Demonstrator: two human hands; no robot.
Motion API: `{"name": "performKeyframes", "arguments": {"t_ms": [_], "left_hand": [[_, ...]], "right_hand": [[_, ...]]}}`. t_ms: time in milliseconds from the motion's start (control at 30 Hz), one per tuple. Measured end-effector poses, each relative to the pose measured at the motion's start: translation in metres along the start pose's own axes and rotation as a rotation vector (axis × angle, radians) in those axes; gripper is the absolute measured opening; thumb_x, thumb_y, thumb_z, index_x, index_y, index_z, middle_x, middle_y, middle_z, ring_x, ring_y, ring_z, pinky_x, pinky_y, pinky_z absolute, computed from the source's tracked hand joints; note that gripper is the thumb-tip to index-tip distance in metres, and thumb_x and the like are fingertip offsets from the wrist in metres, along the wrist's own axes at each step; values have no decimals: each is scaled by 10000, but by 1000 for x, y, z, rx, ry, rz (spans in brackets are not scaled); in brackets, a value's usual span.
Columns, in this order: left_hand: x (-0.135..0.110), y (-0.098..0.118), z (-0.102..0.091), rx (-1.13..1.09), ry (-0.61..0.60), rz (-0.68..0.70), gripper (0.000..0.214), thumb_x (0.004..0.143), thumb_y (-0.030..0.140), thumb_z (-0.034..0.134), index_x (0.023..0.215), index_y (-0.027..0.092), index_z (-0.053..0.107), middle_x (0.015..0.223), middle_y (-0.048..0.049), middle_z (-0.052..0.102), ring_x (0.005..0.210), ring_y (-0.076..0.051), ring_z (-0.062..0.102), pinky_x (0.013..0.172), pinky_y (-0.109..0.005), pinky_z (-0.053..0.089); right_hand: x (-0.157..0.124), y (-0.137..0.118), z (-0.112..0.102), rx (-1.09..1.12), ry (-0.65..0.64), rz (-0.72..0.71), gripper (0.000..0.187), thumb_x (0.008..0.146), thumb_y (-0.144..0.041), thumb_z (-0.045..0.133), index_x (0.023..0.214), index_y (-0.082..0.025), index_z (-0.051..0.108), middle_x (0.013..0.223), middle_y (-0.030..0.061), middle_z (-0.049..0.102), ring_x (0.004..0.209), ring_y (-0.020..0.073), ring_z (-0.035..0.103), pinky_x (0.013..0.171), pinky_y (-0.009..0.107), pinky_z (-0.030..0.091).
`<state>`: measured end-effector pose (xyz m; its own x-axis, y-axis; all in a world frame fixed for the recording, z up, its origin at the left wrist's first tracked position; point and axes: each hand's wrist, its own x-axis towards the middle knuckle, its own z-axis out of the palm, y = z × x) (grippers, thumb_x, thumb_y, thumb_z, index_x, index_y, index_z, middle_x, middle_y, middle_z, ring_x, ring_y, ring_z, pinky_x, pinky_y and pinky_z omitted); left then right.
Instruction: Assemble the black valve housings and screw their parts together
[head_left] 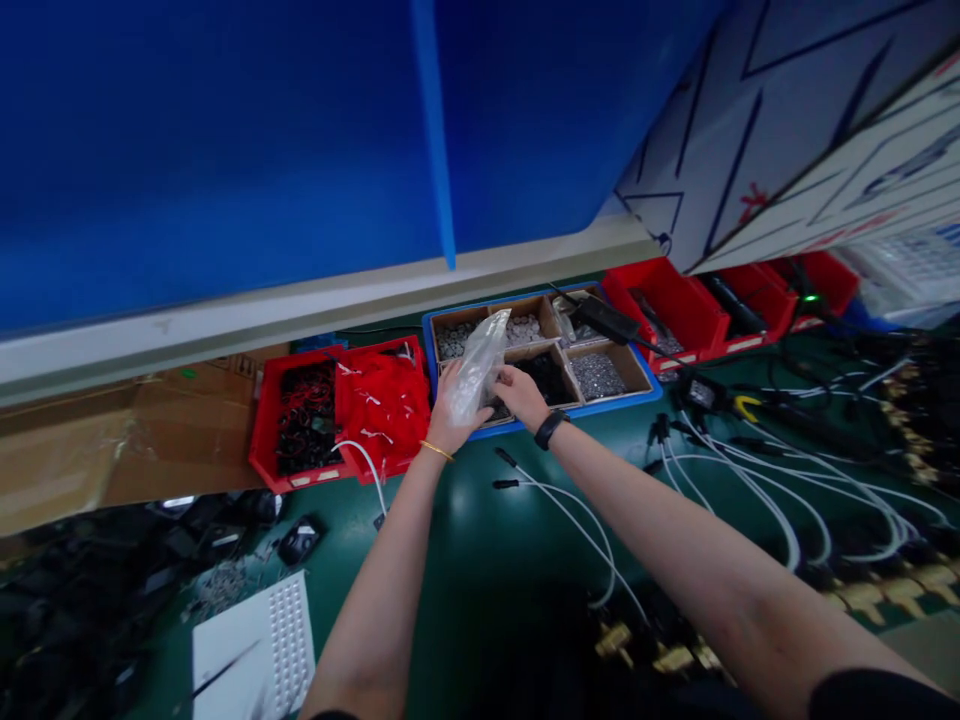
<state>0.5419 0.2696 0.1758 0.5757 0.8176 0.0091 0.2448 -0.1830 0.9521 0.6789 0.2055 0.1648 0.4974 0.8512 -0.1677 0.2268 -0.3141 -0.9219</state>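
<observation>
A clear plastic bag [481,362] is tilted over the divided blue tray [624,402]. My left hand [453,412] grips the bag from its left side, the fingers partly behind the plastic. At the bag's right edge, my right hand [523,395] has its fingers bent and pressed together against it; what lies between those fingertips is hidden. Under and around the hands, the tray's cardboard compartments hold small black parts [546,376], small shiny metal parts [598,375] and pale round pieces [523,328]. I cannot make out what the bag contains.
Red bins [264,440] with dark wired parts and red pieces [381,400] stand left of the tray. More red bins [705,320] are on the right. White cables [772,490] with brass fittings [862,598] spread at right. A white sheet [238,650] lies front left.
</observation>
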Motion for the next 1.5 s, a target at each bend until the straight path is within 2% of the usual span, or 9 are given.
{"name": "performKeyframes", "arguments": {"t_ms": [100,233,400,633,800,933,1033,1333,1500], "left_hand": [[-3,1,-12,49,-49,10,731,545,259,779,1223,221,508,1313,-61,506,1238,-247,445,1088,-405,313],[-9,6,-13,100,14,-55,486,711,284,648,1177,184,553,1160,-93,616,1084,-252,572,982,-398,424],[-9,13,-15,104,64,-112,313,750,325,606,1017,165,640,988,-76,687,986,-244,617,912,-359,460],[-12,6,-15,30,117,-162,351,804,373,523,1033,126,622,1029,-80,678,944,-198,630,839,-303,494],[-8,24,-18,68,44,-169,318,766,346,577,996,131,624,961,-56,686,882,-184,634,815,-302,495],[3,37,-29,155,-52,-147,448,610,268,729,1010,119,592,945,-60,660,842,-190,620,787,-312,490],[6,37,-38,239,-73,-121,492,552,168,745,1013,116,579,955,-61,627,887,-195,590,839,-329,462],[-10,34,-56,424,74,-32,156,683,260,666,781,153,609,808,-16,549,787,-177,543,780,-312,441],[-12,39,-62,416,122,64,83,760,223,587,788,155,626,823,-24,581,781,-158,562,753,-279,457]], "right_hand": [[3,-6,-3,-49,-6,10,173,904,-258,586,902,-84,586,885,43,554,847,134,538,864,332,450],[9,-12,-4,-49,2,23,176,908,-244,577,842,-81,580,840,32,551,840,130,537,857,321,449],[8,-15,-5,60,-25,42,202,917,-267,567,866,-72,583,798,26,556,775,120,551,786,283,472],[4,-22,-11,203,-90,31,126,862,-156,569,951,-77,610,880,45,602,779,110,560,744,223,458],[1,-19,-11,215,-108,57,153,870,-200,575,964,-83,606,854,37,592,717,97,542,692,207,450],[1,-10,-9,185,-44,107,180,895,-241,584,967,-77,583,859,38,563,702,91,529,671,212,461],[5,-6,-7,157,-12,142,192,903,-263,587,903,-71,577,801,23,539,687,89,519,657,210,467],[3,-9,-5,157,28,190,198,907,-264,589,884,-68,577,761,13,532,676,88,524,652,211,478],[2,-13,-5,193,85,172,219,894,-285,606,856,-71,584,770,17,539,710,99,526,703,235,470]]}}
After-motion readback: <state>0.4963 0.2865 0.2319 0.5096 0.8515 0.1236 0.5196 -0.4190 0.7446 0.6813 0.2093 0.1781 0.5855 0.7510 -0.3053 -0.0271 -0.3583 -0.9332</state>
